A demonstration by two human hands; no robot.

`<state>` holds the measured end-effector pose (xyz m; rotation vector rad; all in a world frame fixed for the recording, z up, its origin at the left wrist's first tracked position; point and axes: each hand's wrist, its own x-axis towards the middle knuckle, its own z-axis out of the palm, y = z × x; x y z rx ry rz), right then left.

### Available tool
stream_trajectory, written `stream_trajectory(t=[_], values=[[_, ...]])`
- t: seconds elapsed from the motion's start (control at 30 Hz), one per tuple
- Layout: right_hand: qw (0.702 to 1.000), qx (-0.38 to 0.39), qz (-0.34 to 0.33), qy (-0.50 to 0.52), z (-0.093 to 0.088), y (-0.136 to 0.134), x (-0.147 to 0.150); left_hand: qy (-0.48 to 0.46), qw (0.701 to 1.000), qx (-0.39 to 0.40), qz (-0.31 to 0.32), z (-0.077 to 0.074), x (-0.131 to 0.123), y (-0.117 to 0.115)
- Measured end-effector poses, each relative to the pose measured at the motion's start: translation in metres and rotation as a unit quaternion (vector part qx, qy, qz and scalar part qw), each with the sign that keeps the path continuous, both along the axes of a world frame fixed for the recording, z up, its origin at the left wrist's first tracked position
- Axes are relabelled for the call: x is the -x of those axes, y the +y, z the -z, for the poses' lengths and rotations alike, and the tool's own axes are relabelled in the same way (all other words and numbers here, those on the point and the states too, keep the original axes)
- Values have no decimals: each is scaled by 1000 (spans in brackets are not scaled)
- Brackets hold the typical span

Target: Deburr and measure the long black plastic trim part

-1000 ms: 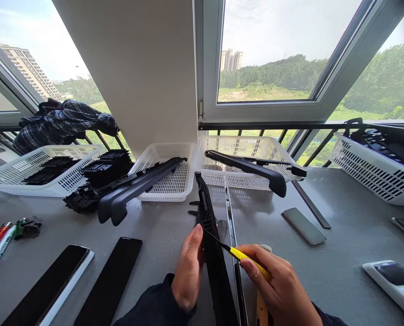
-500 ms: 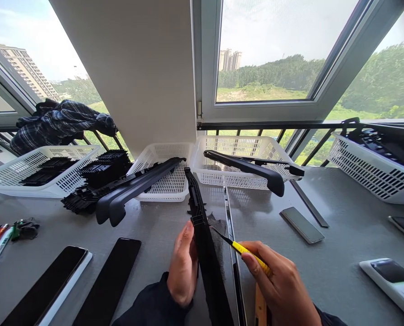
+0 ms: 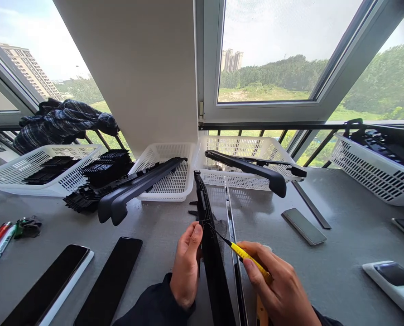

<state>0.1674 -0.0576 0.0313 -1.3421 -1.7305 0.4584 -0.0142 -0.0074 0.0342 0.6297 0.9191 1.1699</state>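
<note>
The left hand (image 3: 186, 265) rises from a dark sleeve (image 3: 159, 301), thumb uppermost along the near edge, its fingers curled partly behind a long black part (image 3: 216, 271) that it grips. That part runs lengthwise over the middle of the bench (image 3: 161, 253), left of a shiny metal strip (image 3: 230, 222). From the other side, the right hand (image 3: 278, 280) pinches a yellow-handled tool (image 3: 240, 252) between thumb and fingers, angling its thin tip toward the left thumb; whether the tip touches the part is unclear.

Matt blk plast. strip (image 3: 217, 276), yel. plast. tool handle (image 3: 240, 253), shiny metal-look rail (image 3: 229, 213), satin-sheen tbl (image 3: 161, 231)
</note>
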Motion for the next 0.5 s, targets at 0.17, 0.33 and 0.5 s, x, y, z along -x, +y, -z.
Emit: stream_trajectory(t=[0.17, 0.33, 0.5], values=[[998, 42, -38, 2, 2, -5, -2, 33, 999, 2, -4, 6, 3, 1], [996, 73, -49, 29, 8, -11, -3, 57, 998, 11, -30, 3, 3, 2], [996, 83, -29, 32, 5, -12, -3, 50, 998, 6, -34, -1, 2, 2]])
